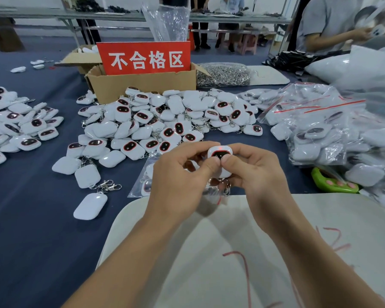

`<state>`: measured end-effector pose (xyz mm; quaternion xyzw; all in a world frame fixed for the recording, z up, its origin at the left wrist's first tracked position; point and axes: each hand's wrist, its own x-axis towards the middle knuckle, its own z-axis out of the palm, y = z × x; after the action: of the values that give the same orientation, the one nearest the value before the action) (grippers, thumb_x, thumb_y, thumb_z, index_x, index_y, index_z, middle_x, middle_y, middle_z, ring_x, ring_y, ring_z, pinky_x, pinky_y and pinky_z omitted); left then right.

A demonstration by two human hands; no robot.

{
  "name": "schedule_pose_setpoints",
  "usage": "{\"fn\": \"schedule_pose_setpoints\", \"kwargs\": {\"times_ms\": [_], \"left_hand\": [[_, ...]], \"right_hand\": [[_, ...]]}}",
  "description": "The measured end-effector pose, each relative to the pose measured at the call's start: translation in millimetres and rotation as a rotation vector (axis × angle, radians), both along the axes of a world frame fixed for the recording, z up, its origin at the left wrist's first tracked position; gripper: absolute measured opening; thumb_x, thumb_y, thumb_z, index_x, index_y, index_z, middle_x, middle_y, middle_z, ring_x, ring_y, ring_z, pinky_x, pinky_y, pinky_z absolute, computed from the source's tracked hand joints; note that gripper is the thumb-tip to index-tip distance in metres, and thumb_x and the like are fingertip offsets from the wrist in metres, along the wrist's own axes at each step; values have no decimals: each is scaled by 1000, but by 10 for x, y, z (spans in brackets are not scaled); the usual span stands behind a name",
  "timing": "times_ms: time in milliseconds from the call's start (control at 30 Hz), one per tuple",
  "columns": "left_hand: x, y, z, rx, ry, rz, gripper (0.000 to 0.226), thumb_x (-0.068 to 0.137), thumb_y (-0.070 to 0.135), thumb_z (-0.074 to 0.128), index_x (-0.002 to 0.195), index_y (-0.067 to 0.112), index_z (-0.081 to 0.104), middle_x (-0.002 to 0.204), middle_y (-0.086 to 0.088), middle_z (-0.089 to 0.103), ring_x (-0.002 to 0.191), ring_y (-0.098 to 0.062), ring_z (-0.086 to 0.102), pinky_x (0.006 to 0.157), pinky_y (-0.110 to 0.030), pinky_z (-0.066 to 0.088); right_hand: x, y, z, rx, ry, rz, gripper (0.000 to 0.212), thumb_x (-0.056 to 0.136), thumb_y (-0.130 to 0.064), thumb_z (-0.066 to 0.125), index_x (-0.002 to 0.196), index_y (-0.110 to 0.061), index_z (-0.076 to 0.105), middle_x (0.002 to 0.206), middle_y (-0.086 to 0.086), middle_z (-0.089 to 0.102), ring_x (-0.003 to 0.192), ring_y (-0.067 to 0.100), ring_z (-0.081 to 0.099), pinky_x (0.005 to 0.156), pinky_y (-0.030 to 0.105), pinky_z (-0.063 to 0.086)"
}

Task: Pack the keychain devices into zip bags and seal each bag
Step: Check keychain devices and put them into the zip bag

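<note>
1. The keychain device (pixel 220 153) is held up above the counter (pixel 31 218), over the far edge of the white mat (pixel 209 252); a red light glows at its top.
2. The left hand (pixel 180 174) and right hand (pixel 256 172) both pinch it, fingers curled round its sides and thumbs meeting on its dark face; its metal clasp (pixel 227 190) hangs below.
3. By its look it is a small hard plastic shell, light, stiff and smooth enough to slip; better held by the rounded edges than by the clasp, which would swing and could snag a bag's mouth.
4. A zip bag (pixel 140 185) lies on the counter, partly hidden behind the left hand; thin limp film, probably needing both hands to open and seal.
5. The pile of loose devices (pixel 165 116) lies further back; packed bags (pixel 320 134) are heaped to the right.
</note>
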<state>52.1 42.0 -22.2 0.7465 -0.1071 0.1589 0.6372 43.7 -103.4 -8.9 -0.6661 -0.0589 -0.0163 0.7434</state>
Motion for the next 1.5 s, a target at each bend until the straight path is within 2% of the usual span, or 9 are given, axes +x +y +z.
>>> {"fn": "schedule_pose_setpoints", "kwargs": {"times_ms": [200, 300, 533, 700, 833, 933, 1100, 1300, 1500], "left_hand": [[21, 1, 12, -96, 55, 33, 25, 72, 18, 74, 88, 36, 82, 75, 3, 74, 75, -29, 67, 70, -30, 53], [34, 8, -8, -115, 86, 46, 25, 68, 17, 76, 86, 32, 83, 70, 0, 74, 75, -34, 65, 65, -24, 50], [32, 16, 26, -101, 86, -33, 22, 80, 21, 73, 94, 35, 82, 77, -2, 75, 78, -31, 68, 79, -45, 58], [33, 18, 29, -103, 83, -17, 22, 79, 21, 74, 95, 35, 82, 81, 0, 77, 80, -31, 69, 78, -38, 58], [21, 9, 11, -44, 29, 12, 21, 77, 23, 74, 95, 32, 83, 80, 3, 77, 76, -24, 67, 67, -19, 53], [15, 10, 15, -17, 3, 27, 20, 78, 26, 76, 94, 35, 81, 78, 8, 76, 68, -10, 64, 65, -15, 49], [-1, 26, 52, -19, -37, 105, 32, 78, 24, 82, 83, 55, 77, 75, 16, 75, 68, -8, 69, 67, -17, 55], [-59, 4, -1, 150, -19, 181, 37, 77, 17, 87, 93, 48, 76, 84, 34, 72, 76, 11, 66, 70, -1, 44], [-60, 21, 8, 150, -7, 182, 36, 82, 20, 86, 87, 54, 74, 81, 33, 73, 75, 3, 69, 70, -4, 46]], "right_hand": [[4, 22, -22, -69, 16, 17, 29, 73, -8, 59, 95, -5, 77, 82, 21, 76, 70, 24, 71, 71, 45, 64], [3, 36, -33, -86, 29, 11, 31, 70, -4, 55, 92, -4, 77, 78, 20, 75, 65, 21, 70, 67, 41, 63], [3, -8, -11, -44, 32, 14, 32, 74, -4, 58, 98, -9, 78, 88, 26, 75, 72, 34, 71, 74, 48, 62], [-13, 23, -11, -85, -9, 2, 35, 72, -2, 58, 102, -7, 77, 88, 27, 75, 85, 56, 67, 79, 59, 60], [-15, 20, -3, -70, 16, -23, 30, 68, -3, 63, 92, -9, 80, 80, 22, 76, 64, 39, 67, 57, 34, 58], [-7, 28, -13, -76, 6, -36, 26, 74, 2, 66, 92, -9, 80, 78, 22, 76, 62, 29, 66, 54, 31, 54], [29, -9, -30, -26, -32, -134, 25, 85, 11, 68, 97, -9, 78, 80, 20, 76, 63, 23, 65, 60, 28, 54], [59, -110, 8, -7, -135, -255, 30, 82, 16, 73, 79, -14, 79, 74, 2, 78, 68, 9, 70, 70, 18, 56], [72, -101, 7, -44, -155, -254, 35, 83, 16, 72, 75, -18, 78, 75, 1, 78, 71, 10, 72, 74, 21, 59]]}}
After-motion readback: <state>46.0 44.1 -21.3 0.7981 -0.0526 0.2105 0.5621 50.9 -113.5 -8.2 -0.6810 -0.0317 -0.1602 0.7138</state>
